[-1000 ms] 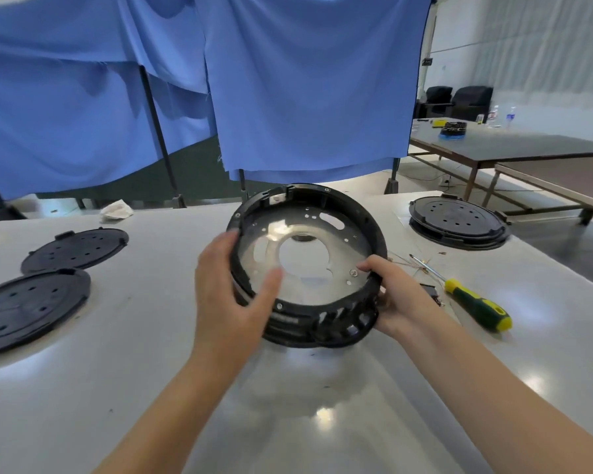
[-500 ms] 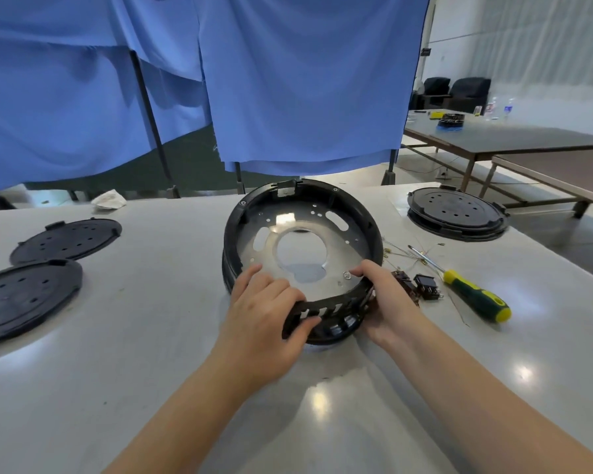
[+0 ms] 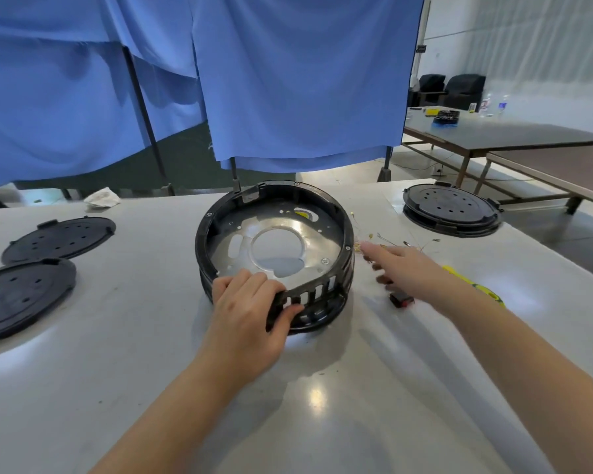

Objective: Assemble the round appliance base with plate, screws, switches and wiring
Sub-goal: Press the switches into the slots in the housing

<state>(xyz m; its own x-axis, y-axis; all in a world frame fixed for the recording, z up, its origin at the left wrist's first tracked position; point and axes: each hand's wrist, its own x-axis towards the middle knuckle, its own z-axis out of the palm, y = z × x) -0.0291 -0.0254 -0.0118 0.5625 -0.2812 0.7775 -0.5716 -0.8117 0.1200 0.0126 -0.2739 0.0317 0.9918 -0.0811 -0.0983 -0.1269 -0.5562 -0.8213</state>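
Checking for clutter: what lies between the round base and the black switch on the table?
Head view: only bare table lies between the base and the switch.

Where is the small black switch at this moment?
In the head view, the small black switch lies on the white table, right of the round black base, just under the reaching right hand.
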